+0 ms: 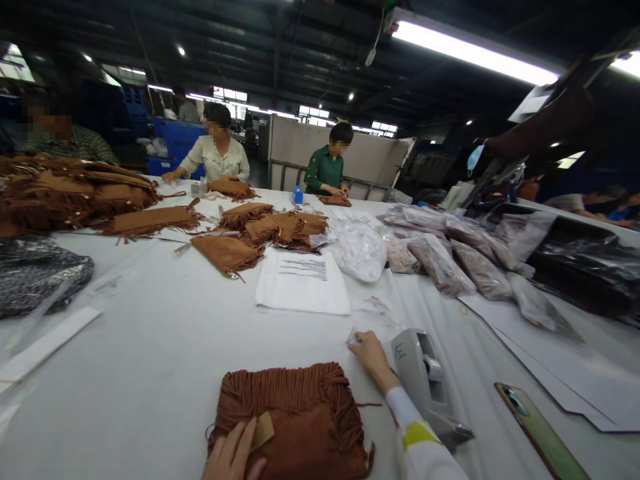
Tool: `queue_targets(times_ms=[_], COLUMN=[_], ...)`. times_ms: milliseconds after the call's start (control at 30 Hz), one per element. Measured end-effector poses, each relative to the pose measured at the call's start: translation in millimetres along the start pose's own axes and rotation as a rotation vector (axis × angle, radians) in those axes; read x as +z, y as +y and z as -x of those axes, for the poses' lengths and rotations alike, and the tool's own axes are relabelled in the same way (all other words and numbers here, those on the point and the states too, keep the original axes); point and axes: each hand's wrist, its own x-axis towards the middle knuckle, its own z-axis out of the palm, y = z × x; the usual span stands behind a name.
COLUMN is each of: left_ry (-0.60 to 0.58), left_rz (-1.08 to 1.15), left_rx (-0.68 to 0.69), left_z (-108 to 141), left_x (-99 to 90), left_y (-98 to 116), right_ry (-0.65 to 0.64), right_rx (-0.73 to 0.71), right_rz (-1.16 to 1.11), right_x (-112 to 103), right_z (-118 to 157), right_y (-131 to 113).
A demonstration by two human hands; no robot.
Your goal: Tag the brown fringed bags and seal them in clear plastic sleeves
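Observation:
A brown suede fringed bag (300, 427) lies flat at the near edge of the table, its fringe along the far side. My left hand (233, 453) rests on its left part, fingers stretched out, thumb apart. A small tan tag (263, 432) shows beside my index finger, partly covered by it. Beyond the bag's right corner, my right hand (371, 353) is closed on a small clear plastic packet (353, 338) at the table surface; its printing is too small to read. A grey tape dispenser (420, 373) stands just right of my right forearm.
A phone (543, 433) and white sheets (560, 360) lie at right, below bagged goods (445, 263). A white cloth-like stack (303, 293) sits ahead, near crumpled plastic (360, 250). Brown fringed bags (280, 227) pile farther off. Several co-workers (215, 150) are across the table.

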Motion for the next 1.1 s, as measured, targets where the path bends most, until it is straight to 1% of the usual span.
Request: queue_targets(times_ms=[67,133,300,400,533,633,767,900,967,1033,1100], left_ry=[-0.039,-0.070,-0.112,-0.103,-0.065,-0.125,-0.194,-0.325,-0.356,-0.316,-0.219], left_rz=[0.035,0.040,-0.014,0.000,0.074,0.161,0.167,0.120,0.096,0.093,0.144], left_rx=[-0.033,-0.038,-0.019,0.006,-0.072,-0.124,-0.148,-0.195,-0.186,-0.161,-0.127], left_z=[-5,-7,-10,-11,-10,-10,-18,-35,-44,-50,-52], left_x=[0.9,1.4,-2.0,-4.8,-8.4,-11.9,-15.6,-20.2,-24.7,-30.4,-36.9], left_y=[2,4,6,4,6,9,12,14,15,16,18], right_ry=[-0.015,-0.001,0.084,0.114,0.175,0.175,0.169,0.218,0.251,0.300,0.353], right_rx=[0.016,0.014,0.013,0.037,0.161,0.227,0.234,0.219,0.202,0.194,0.192], right_rz=[0.011,0.024,0.049,0.038,0.042,0.031,-0.049,-0.181,-0.246,-0.289,-0.315], right_x=[8,11,7,4,3,5,6,-5,-15,-26,-36], right_z=[1,6,21,25,20,11,1,9,20,32,45], right_y=[0,1,2,6,13,14,6,-3,-8,-16,-29])
